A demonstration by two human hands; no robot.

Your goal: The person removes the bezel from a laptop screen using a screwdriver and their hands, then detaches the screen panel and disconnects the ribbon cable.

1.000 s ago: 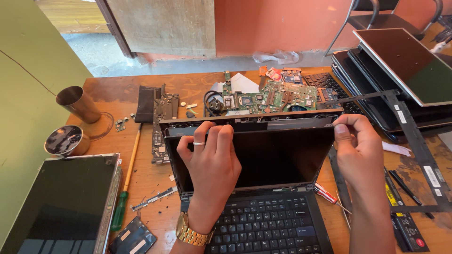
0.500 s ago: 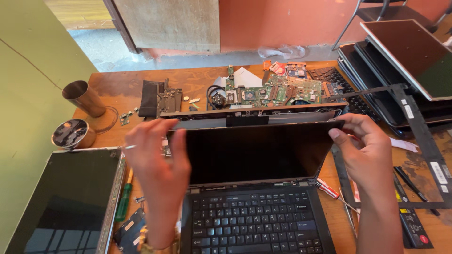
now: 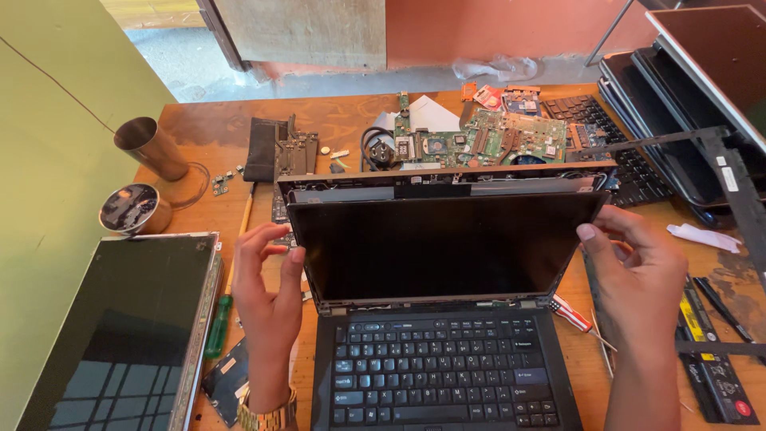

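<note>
While both hands flank it, the laptop point(image 3: 447, 351) sits at the lower middle of the frame on the wooden table point(image 3: 207, 128), lid raised and facing the camera. Its dark screen panel point(image 3: 443, 243) leans forward out of the lid shell, whose bare top edge shows just behind it. The left hand point(image 3: 267, 299) is at the panel's left edge, fingers loosely curled and slightly apart, the thumb tip touching the edge; whether the other fingers grip it I cannot tell. The right hand point(image 3: 634, 275) is at the panel's right edge, thumb against the front corner and the fingers bent behind it, pinching that side.

Left of the laptop, in the lower left of the frame, a loose display panel point(image 3: 112, 327) lies flat, and a green-handled screwdriver point(image 3: 219, 323) lies between it and the left wrist. A metal cup point(image 3: 152, 148) and a round tin point(image 3: 132, 207) stand in the upper left. Behind the lid, at upper centre, lies a green circuit board point(image 3: 495, 144), with a spare keyboard point(image 3: 622, 152) to its right. Stacked laptops point(image 3: 694, 104) fill the upper right corner. A red-handled screwdriver point(image 3: 570, 313) lies just right of the laptop's hinge.
</note>
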